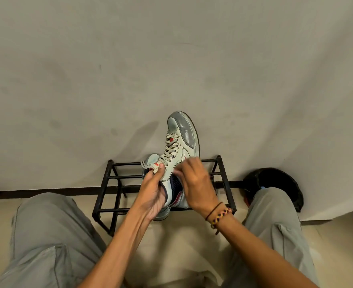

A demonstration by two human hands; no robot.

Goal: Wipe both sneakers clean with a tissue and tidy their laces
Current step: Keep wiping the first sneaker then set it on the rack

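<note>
A pale grey sneaker (pixel 179 140) with grey laces and a darker toe cap is held up in front of me, toe pointing away. My left hand (pixel 152 192) grips it around the heel and collar, thumb on the tongue. My right hand (pixel 194 179) is at the sneaker's right side near the top eyelets, fingers curled at the lace end; the lace itself is hidden under the fingers. A second sneaker (pixel 150 161) sits behind and below the first on a black metal shoe rack (pixel 113 175), mostly hidden. No tissue is visible.
The rack stands against a plain beige wall (pixel 129 69). A black bag-like object (pixel 279 183) lies on the floor to the right of the rack. My knees in grey trousers (pixel 46 235) frame the lower view on both sides.
</note>
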